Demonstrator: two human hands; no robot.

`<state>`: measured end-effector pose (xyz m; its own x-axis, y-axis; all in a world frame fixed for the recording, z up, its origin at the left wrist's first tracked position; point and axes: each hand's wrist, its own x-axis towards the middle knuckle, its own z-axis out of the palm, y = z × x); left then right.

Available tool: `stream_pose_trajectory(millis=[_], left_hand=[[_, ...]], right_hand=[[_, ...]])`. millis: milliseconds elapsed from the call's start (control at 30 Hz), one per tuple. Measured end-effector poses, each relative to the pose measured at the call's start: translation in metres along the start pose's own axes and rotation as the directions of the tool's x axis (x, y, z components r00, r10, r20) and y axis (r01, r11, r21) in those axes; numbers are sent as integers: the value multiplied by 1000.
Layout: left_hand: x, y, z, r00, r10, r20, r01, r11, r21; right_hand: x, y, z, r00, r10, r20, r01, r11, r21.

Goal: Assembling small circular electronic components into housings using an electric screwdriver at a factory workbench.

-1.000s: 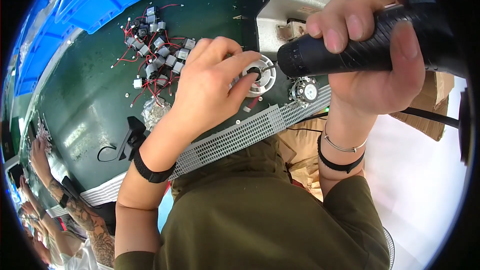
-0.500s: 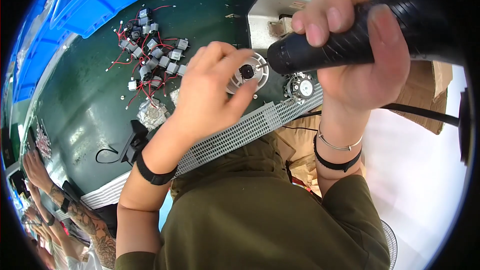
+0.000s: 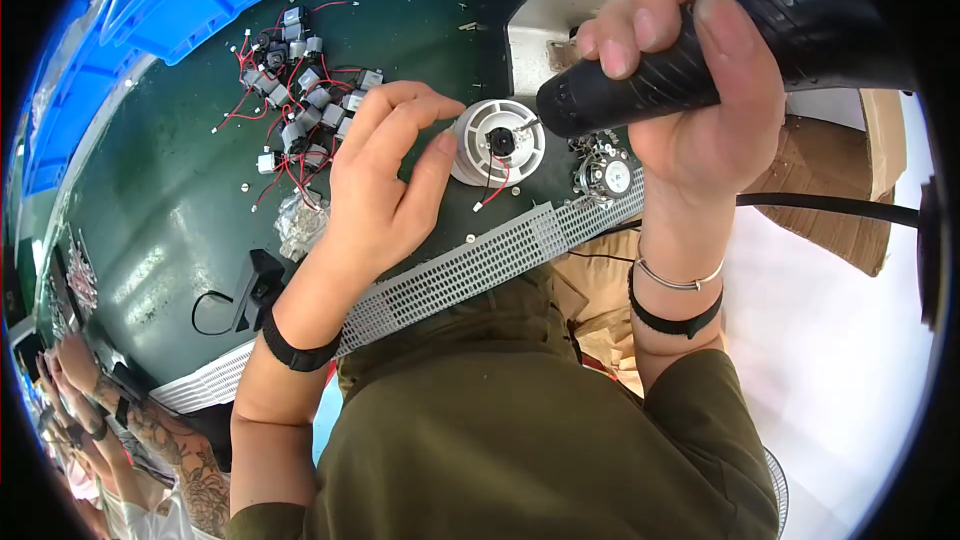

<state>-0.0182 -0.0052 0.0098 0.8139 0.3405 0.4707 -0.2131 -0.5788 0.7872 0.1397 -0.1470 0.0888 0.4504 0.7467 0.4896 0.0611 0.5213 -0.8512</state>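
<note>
While a spread left hand (image 3: 378, 180) flanks the white wheel (image 3: 484, 135), the right hand (image 3: 700, 135) grips a screwdriver (image 3: 592, 102).

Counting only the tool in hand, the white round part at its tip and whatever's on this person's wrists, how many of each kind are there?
Black power driver: 1
White round part: 1
Black wristbands: 2
Silver bracelet: 1
Total: 5

Olive short-sleeved top (image 3: 490, 440) | black left-wrist strap (image 3: 300, 355) | silver right-wrist bangle (image 3: 690, 285), black band (image 3: 660, 317) (both slender)
</note>
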Motion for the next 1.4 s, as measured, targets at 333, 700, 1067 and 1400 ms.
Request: stream_pose_trajectory(millis=[333, 700, 1067, 1400], left_hand=[[1, -1, -10, 972, 110, 208, -117, 993, 24], [2, -9, 12, 939, 277, 203, -312, 935, 167], [-2, 2, 12, 965, 258, 44, -261, 943, 206], [-44, -125, -263, 902, -302, -308, 428, 537, 727]], right_hand=[[-1, 5, 10, 999, -31, 13, 33, 984, -176], [-6, 3, 37, 939, -77, -335, -17, 963, -268], [26, -18, 41, 962, -241, -129, 229, 968, -100], [25, 45, 77, 972, -43, 232, 217, 551, -806]])
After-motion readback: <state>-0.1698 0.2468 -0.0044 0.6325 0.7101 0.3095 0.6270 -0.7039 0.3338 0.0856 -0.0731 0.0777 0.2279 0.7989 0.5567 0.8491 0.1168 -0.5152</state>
